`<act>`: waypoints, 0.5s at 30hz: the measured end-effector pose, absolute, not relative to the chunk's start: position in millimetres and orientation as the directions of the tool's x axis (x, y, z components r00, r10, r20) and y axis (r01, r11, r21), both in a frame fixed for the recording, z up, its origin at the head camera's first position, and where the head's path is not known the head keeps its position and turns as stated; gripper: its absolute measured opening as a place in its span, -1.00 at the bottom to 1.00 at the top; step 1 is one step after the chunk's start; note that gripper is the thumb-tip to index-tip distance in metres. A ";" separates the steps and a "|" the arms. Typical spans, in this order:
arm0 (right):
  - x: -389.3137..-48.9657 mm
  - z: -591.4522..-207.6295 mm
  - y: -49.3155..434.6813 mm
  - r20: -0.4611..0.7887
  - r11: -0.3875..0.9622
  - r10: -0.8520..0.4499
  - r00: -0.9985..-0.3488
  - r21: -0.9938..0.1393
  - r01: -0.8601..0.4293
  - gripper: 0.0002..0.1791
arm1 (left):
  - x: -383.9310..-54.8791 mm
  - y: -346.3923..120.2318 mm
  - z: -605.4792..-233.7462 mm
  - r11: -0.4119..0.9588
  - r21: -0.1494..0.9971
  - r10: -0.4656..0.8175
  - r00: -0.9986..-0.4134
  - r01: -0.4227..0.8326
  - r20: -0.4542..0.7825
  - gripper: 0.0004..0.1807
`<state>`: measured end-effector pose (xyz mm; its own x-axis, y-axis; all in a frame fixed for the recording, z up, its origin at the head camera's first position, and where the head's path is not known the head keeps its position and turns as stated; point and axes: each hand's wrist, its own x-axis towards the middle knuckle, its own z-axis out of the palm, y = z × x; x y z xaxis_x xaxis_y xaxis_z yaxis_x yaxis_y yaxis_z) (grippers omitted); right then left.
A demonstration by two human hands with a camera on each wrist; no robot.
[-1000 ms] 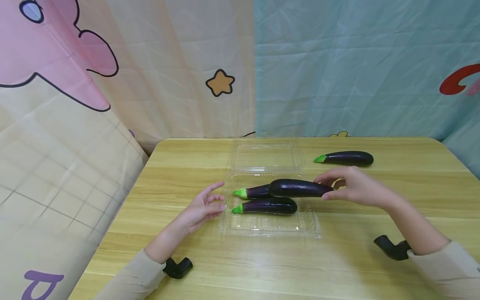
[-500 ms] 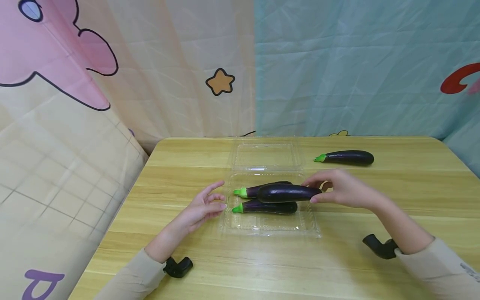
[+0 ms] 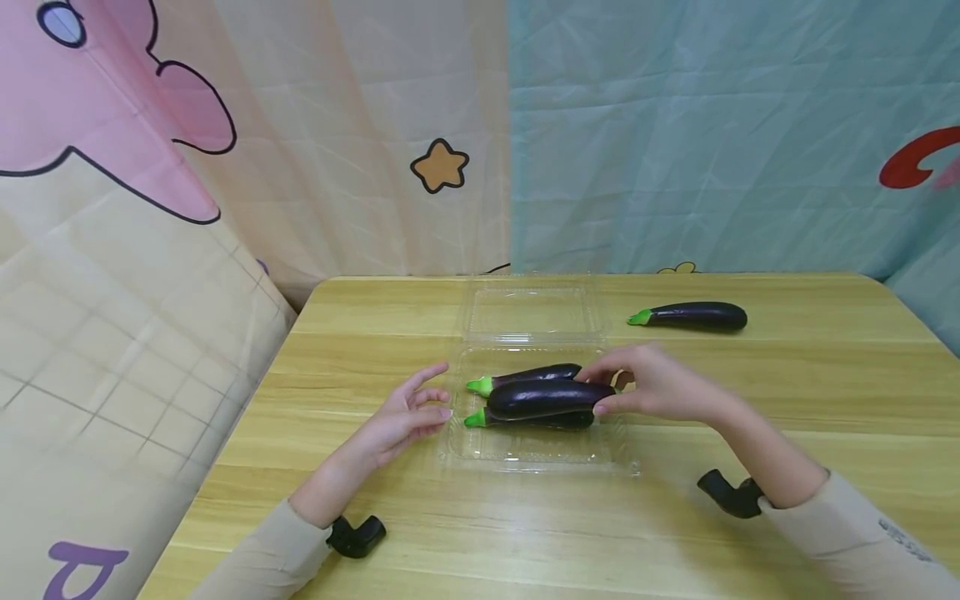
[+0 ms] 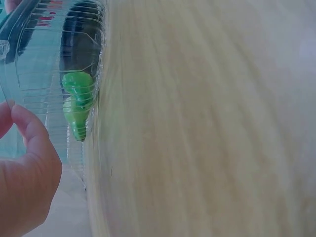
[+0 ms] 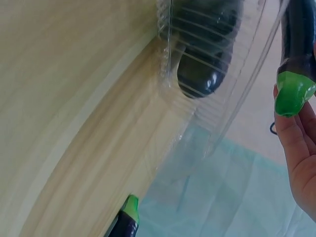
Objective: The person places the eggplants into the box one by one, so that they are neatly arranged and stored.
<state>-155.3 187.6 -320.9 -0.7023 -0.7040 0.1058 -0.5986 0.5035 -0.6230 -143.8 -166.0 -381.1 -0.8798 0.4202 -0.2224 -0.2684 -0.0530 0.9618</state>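
Note:
My right hand [image 3: 648, 383] grips an eggplant [image 3: 547, 398] near its green stem end, its dark rounded body pointing left. In the head view this eggplant overlaps two others, a rear eggplant [image 3: 525, 377] and a front eggplant [image 3: 555, 419], which lie in a clear plastic clamshell container [image 3: 525, 457] with green stems to the left. The right wrist view shows the held eggplant's green cap [image 5: 294, 94] against the fingers, beside the container wall. My left hand [image 3: 401, 417] is at the container's left side, thumb and a finger pinching its rim [image 4: 10, 94].
The container's lid [image 3: 532, 310] lies folded back behind it. Another eggplant [image 3: 697, 316] rests at the back right of the wooden table [image 3: 787, 367]. A printed curtain [image 3: 637, 142] hangs behind the table. Black curved pieces [image 3: 358, 536] stick out by both sleeves.
My right hand has moved left and slightly nearer with its eggplant, now lower over the two in the container. The left hand has stayed put.

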 end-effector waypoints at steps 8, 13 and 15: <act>-154.2 -329.1 172.0 0.114 0.485 -0.740 -0.662 -0.591 -0.644 -0.64 | -143.7 -166.1 -382.8 -0.057 0.962 0.418 -0.881 -0.269 -0.221 -0.19; -151.8 -334.6 164.0 0.094 0.486 -0.747 -0.658 -0.599 -0.637 -0.64 | -143.9 -166.0 -382.6 -0.057 0.962 0.414 -0.883 -0.267 -0.221 -0.19; -151.0 -336.9 161.8 0.094 0.479 -0.750 -0.654 -0.605 -0.636 -0.65 | -143.9 -165.8 -382.4 -0.058 0.961 0.413 -0.883 -0.269 -0.223 -0.19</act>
